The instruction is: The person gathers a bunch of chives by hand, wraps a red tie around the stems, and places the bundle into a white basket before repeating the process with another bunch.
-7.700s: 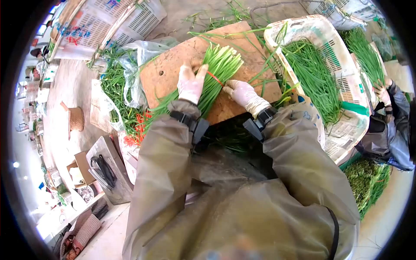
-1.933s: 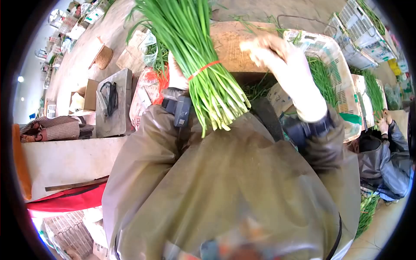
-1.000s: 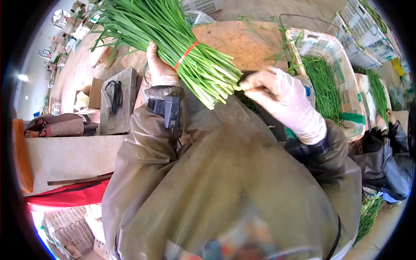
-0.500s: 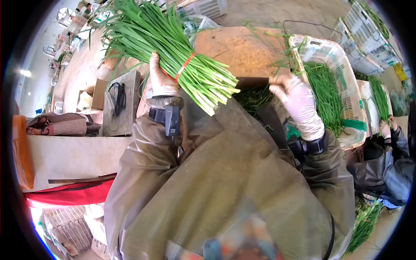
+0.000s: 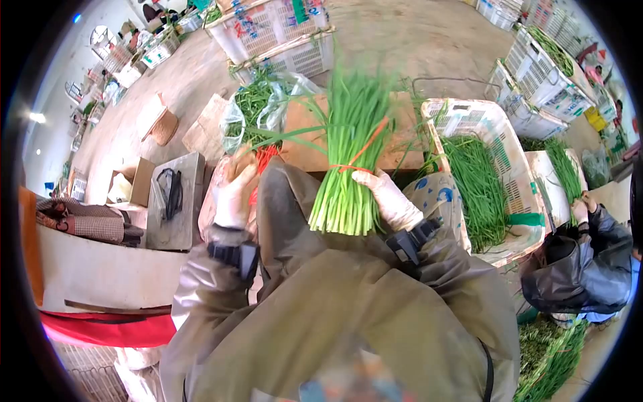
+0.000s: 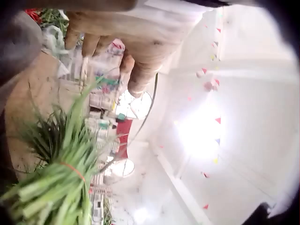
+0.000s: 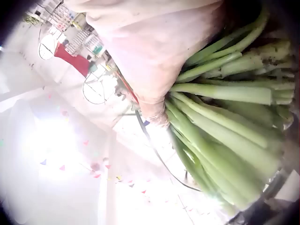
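A bunch of garlic chives [image 5: 345,208] stands nearly upright before my body, pale cut ends down and leaves up and blurred. One red band [image 5: 343,167] circles its stems; another red strip slants across higher up. My right hand [image 5: 395,203], in a whitish glove, grips the bunch from the right beside the band. The right wrist view shows its thumb side against the stems [image 7: 229,112]. My left hand [image 5: 234,194] is lifted to the left, apart from the bunch, fingers blurred. Seen from the left wrist, its fingers [image 6: 138,77] hang loose with nothing between them.
Behind the bunch lies a wooden board [image 5: 305,137]. A white crate [image 5: 526,177] of loose chives stands at right, with another person's hands [image 5: 581,209] beyond it. Red bands [image 5: 264,157] and a plastic bag of greens [image 5: 258,110] are at left. Crates are stacked behind.
The bunch has passed from my left hand to my right and turned from leaning to nearly upright. My left hand has let go and moved left. Earlier, both hands held it over the board.
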`<state>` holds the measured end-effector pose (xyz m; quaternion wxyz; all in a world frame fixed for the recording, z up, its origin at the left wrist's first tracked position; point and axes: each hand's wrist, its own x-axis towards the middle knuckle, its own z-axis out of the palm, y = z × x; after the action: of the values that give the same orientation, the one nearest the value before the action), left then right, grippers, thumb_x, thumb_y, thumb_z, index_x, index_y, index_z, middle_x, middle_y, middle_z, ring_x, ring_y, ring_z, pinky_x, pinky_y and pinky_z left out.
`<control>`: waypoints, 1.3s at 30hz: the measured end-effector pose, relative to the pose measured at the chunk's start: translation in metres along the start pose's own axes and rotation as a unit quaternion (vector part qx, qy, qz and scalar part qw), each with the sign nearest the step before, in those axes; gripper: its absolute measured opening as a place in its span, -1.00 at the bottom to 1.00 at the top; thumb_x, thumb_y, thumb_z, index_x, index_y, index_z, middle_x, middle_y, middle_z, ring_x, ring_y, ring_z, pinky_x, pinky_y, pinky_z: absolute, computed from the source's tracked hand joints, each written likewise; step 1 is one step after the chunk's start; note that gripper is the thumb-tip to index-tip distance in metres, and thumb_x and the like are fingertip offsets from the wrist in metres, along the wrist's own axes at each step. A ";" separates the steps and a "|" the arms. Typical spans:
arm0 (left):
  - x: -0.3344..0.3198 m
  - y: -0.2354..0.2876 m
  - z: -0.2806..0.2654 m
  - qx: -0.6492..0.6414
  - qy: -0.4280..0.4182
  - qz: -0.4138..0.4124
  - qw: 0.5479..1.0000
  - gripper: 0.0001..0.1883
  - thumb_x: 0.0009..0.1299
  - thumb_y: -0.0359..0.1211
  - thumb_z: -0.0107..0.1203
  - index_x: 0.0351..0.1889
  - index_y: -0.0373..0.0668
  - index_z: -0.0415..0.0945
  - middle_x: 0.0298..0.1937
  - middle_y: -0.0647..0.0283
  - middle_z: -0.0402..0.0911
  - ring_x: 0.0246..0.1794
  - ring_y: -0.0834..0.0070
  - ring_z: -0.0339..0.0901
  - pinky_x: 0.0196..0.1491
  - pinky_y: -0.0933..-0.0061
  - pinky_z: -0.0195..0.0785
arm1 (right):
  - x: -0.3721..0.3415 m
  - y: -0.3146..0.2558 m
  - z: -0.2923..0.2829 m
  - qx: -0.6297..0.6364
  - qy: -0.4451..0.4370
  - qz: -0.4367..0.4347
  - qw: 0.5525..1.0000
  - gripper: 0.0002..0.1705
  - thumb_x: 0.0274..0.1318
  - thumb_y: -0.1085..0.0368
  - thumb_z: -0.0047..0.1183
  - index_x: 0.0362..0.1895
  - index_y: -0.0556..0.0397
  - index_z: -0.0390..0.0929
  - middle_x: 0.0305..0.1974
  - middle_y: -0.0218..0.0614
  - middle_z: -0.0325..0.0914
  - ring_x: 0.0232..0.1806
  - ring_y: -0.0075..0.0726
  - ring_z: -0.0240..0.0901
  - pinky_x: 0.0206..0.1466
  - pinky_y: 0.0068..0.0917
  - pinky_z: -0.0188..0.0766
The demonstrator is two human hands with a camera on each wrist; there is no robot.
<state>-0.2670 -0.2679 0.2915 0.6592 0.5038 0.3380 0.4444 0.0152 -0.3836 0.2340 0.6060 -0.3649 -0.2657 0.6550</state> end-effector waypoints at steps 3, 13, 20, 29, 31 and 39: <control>-0.003 -0.023 -0.021 0.046 -0.129 -0.104 0.985 -0.36 0.36 -0.15 0.22 0.35 -0.16 0.32 0.22 0.22 0.51 0.19 0.47 0.45 0.12 0.42 0.34 | -0.005 -0.013 0.000 -0.017 -0.010 -0.013 1.000 -0.43 0.16 0.22 0.22 0.21 0.15 0.38 0.03 -0.32 0.56 0.02 -0.41 0.52 0.15 -0.40 0.46; 0.041 -0.053 0.070 -0.310 -0.141 -0.097 0.935 -0.42 0.33 -0.29 0.20 0.30 -0.23 0.34 0.18 0.07 0.55 0.12 0.21 0.55 0.24 0.08 0.38 | 0.021 -0.026 0.011 -0.413 -0.119 -0.074 0.900 0.09 0.02 0.00 0.36 0.45 0.20 -0.01 0.29 -0.08 0.33 0.34 -0.17 0.23 0.39 -0.29 0.15; 0.011 -0.022 0.113 -0.156 -0.013 0.011 0.988 -0.39 0.17 -0.52 0.28 0.23 -0.22 0.38 0.06 0.23 0.59 0.04 0.39 0.54 0.13 0.34 0.39 | 0.065 -0.059 0.065 -0.183 0.019 -0.160 0.970 -0.55 0.06 0.25 0.33 -0.01 0.19 0.56 -0.14 -0.30 0.64 -0.17 -0.45 0.54 -0.04 -0.43 0.47; 0.007 -0.056 0.067 -0.377 0.021 -0.006 0.926 -0.42 0.29 -0.37 0.18 0.29 -0.26 0.33 0.14 0.06 0.56 0.10 0.18 0.55 0.21 0.09 0.41 | 0.056 -0.049 0.077 -0.079 0.038 -0.149 0.985 -0.61 0.07 0.44 0.24 0.03 0.15 0.51 -0.13 -0.40 0.61 -0.15 -0.46 0.53 0.03 -0.45 0.47; 0.004 -0.055 0.063 -0.382 0.027 0.002 0.924 -0.44 0.31 -0.38 0.18 0.28 -0.26 0.34 0.14 0.06 0.57 0.10 0.19 0.55 0.21 0.10 0.41 | 0.071 -0.040 0.071 -0.092 0.023 -0.159 0.983 -0.54 0.06 0.43 0.25 0.09 0.15 0.47 -0.08 -0.37 0.60 -0.12 -0.44 0.52 0.03 -0.43 0.47; -0.010 -0.041 0.050 -0.390 0.129 0.087 0.907 -0.52 0.33 -0.45 0.16 0.23 -0.22 0.40 0.11 0.16 0.58 0.07 0.26 0.56 0.17 0.17 0.42 | 0.065 -0.013 0.068 -0.314 -0.114 -0.043 0.942 -0.14 0.05 0.09 0.36 0.31 0.24 0.23 0.23 -0.19 0.39 0.24 -0.33 0.29 0.30 -0.35 0.25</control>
<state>-0.2158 -0.2990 0.2653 0.7128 0.1719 0.1745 0.6572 -0.0316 -0.3113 0.2749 0.4537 -0.4479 -0.5405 0.5490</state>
